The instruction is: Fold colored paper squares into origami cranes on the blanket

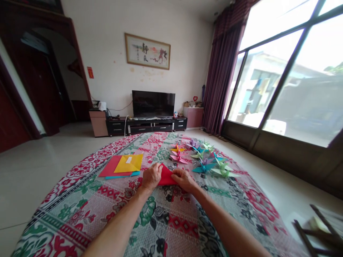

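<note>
A red sheet of paper [165, 176], folded into a triangle, lies on the flower-patterned cloth [166, 221] in front of me. My left hand [151, 176] presses its left edge with curled fingers. My right hand [184, 179] pinches its right edge. A stack of flat coloured sheets [121, 165], red, yellow and blue, lies to the left of my hands. Several folded paper cranes [204, 158] in pink, purple, green and teal sit to the right and beyond.
The cloth covers a round table. Beyond it are a tiled floor, a TV [153, 103] on a low cabinet, a framed picture [147, 51] and a big window with purple curtains [220, 71]. Dark wooden slats [318, 228] show at bottom right.
</note>
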Available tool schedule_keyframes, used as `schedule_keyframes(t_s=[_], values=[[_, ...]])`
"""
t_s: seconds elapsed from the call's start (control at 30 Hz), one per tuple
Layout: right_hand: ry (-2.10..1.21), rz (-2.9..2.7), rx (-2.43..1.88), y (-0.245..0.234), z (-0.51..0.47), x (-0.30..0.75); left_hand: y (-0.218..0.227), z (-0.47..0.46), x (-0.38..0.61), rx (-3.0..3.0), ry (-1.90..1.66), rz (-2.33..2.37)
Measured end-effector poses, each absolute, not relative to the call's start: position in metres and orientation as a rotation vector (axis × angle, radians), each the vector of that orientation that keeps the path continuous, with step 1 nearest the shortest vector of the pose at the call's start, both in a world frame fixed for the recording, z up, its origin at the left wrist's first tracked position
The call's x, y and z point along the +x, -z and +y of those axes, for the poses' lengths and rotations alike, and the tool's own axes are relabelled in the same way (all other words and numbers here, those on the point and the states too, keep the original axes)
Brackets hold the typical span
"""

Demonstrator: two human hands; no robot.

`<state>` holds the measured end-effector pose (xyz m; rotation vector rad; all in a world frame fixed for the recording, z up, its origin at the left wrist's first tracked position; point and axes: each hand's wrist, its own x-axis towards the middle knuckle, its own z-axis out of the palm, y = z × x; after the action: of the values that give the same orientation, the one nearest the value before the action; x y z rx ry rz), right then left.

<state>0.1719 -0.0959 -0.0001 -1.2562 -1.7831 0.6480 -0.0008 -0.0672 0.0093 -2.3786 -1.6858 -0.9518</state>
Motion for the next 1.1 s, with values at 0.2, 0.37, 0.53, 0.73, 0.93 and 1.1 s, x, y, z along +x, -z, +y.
schedule_keyframes(t_s=[0.2,0.37,0.53,0.73,0.93,1.1], values=[[-0.602,-1.771,-1.288,0.000,-0.101,0.170,-0.003,-0.065,-0.002,-2.320,0.982,-1.648],[-0.606,-1.793,-1.298,-0.006,-0.111,0.171,0.004,-0.060,-0.004,-2.294,1.062,-1.544],[-0.563,-1.810,-1.250,-0.008,-0.121,0.170,0.008,-0.058,-0.005,-2.267,1.086,-1.459],[-0.511,-1.666,-1.264,0.001,-0.127,0.170,0.012,-0.056,-0.007,-2.239,1.137,-1.398],[-0.452,-1.630,-1.352,0.004,-0.130,0.169,0.013,-0.055,-0.008,-2.262,1.182,-1.355],[-0.363,-1.694,-1.316,0.002,-0.130,0.167,0.014,-0.055,-0.009,-2.270,1.175,-1.343]])
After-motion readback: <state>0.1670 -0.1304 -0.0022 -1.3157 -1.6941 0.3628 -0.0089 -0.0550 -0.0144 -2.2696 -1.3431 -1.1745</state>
